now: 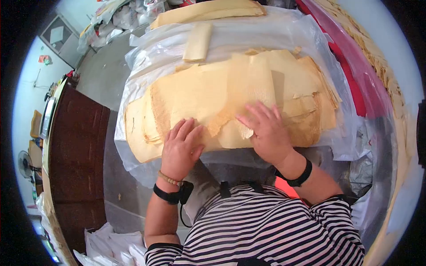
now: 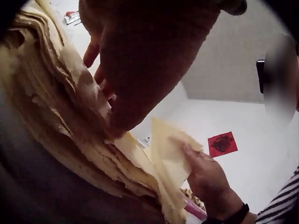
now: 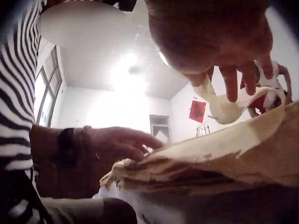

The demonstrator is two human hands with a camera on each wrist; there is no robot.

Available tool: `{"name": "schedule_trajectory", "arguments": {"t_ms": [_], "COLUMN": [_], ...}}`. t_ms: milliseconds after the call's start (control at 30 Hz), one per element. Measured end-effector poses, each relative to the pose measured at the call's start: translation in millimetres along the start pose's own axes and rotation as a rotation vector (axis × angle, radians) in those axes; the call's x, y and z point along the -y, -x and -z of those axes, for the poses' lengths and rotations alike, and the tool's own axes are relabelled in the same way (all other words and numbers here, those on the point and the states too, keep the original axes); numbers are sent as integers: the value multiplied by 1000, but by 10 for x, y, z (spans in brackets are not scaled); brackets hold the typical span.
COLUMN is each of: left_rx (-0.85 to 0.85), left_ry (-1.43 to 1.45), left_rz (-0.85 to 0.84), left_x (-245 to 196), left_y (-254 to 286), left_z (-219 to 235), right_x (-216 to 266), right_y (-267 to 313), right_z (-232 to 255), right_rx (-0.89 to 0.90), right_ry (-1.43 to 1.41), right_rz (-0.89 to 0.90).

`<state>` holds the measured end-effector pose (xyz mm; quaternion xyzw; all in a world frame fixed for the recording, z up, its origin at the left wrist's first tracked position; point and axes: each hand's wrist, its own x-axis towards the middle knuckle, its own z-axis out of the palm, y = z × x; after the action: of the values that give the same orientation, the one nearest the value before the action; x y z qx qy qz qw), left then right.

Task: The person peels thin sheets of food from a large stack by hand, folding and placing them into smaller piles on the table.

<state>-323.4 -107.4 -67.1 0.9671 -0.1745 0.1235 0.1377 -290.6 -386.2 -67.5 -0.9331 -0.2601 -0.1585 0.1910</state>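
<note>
Here at the pile (image 1: 195, 93), the right hand (image 1: 269, 135) is pinching a thin yellowish sheet (image 2: 169, 151) between thumb and fingers, and that sheet is curling up over the pile's top! The left hand (image 1: 179, 144) is resting on the pile's near edge, left of its middle, fingers lying slightly spread. A folded piece (image 1: 197, 42) is sitting just beyond the pile, a longer stack (image 1: 208, 12) is stretching farther behind, and whitish plastic sheeting (image 1: 151, 53) is spreading out beneath the pile.

Left fingers (image 2: 92, 53) touch a layered stack (image 2: 65, 112); right fingers (image 2: 192, 154) pinch a pale sheet (image 2: 166, 144).
</note>
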Motion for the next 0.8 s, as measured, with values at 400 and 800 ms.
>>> {"name": "schedule_trajectory", "arguments": {"t_ms": [400,800], "left_rx": [19,3], "left_ry": [-47,-111], "left_rz": [-22,-59], "left_x": [255,292], "left_y": [228,162], "left_z": [109,40], "right_x": [115,46], "right_y": [-121,-40], "right_z": [-44,29], "right_rx": [105,159], "right_ry": [-83,-23], "right_rz": [113,163]}}
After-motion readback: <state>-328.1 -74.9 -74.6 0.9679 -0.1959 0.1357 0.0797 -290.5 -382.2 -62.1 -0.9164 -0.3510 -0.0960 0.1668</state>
